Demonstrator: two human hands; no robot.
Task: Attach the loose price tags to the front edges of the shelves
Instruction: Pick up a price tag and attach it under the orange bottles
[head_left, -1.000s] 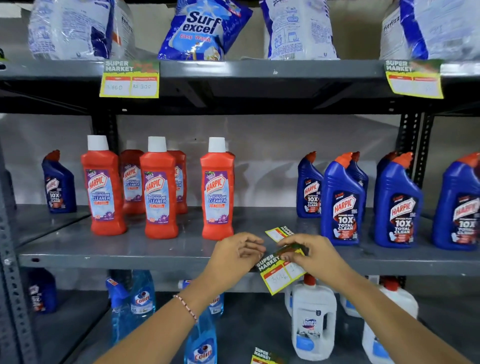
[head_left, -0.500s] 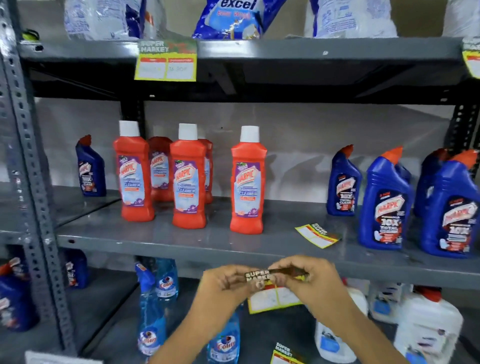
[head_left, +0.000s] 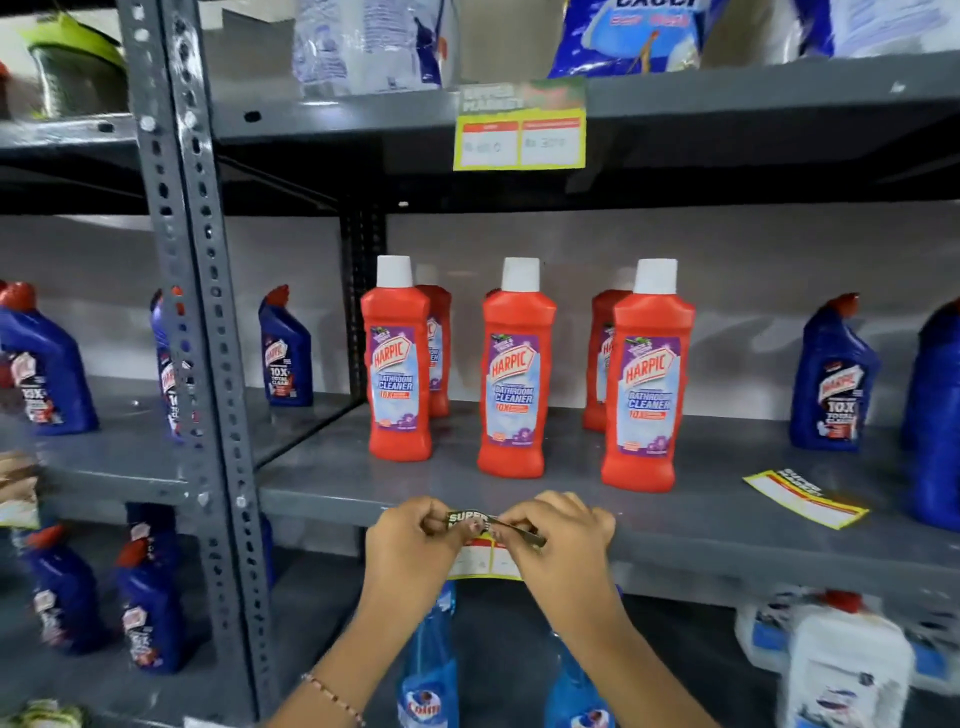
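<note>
A yellow and white price tag (head_left: 480, 558) with a dark "SUPER MARKET" header hangs against the front edge of the middle grey shelf (head_left: 727, 543), below the red Harpic bottles. My left hand (head_left: 415, 545) pinches its top left corner. My right hand (head_left: 558, 540) pinches the top right, where the header is folded over the edge. Another loose price tag (head_left: 805, 496) lies flat on the same shelf to the right. One tag (head_left: 519, 124) hangs on the front edge of the upper shelf.
Several red Harpic bathroom cleaner bottles (head_left: 511, 374) stand just behind my hands. Blue Harpic bottles (head_left: 831, 379) stand to the right and left. A perforated grey upright post (head_left: 192, 338) rises at the left. Blue spray bottles (head_left: 428, 670) and white bottles (head_left: 847, 670) fill the lower shelf.
The view has swung left, so the shelf contents sit further right. Both hands carried the tag left along the shelf edge and raised it onto the edge in front of the red bottles.
</note>
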